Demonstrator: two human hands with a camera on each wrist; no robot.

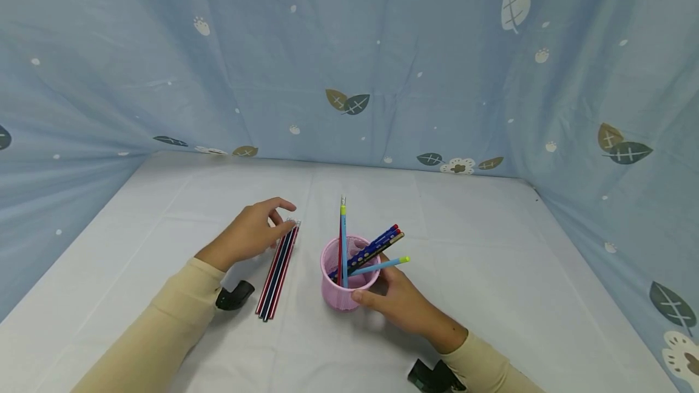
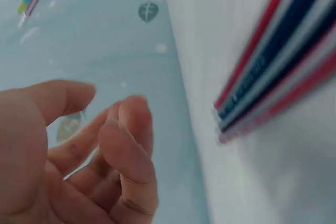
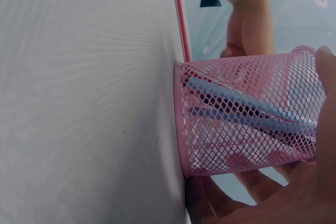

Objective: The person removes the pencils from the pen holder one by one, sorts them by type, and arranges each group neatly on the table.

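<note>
My right hand (image 1: 406, 302) grips a pink mesh pencil cup (image 1: 340, 299), thumb at the near rim and fingers round the far side. In the right wrist view the cup (image 3: 236, 156) has its base on the table. Light blue pencils (image 1: 344, 241), dark blue dotted pencils (image 1: 378, 244), a red one and a black one lean inside it. To the left, several red and dark blue striped pencils (image 1: 277, 278) lie side by side. Over their far ends hovers my left hand (image 1: 252, 230), fingers loosely bent. Nothing is between its fingers in the left wrist view.
A white cloth (image 1: 491, 284) covers the table. Blue leaf-patterned curtains (image 1: 382, 47) hang at the back and along both sides. Black wrist cameras (image 1: 235, 296) stick out from both beige sleeves, low over the cloth.
</note>
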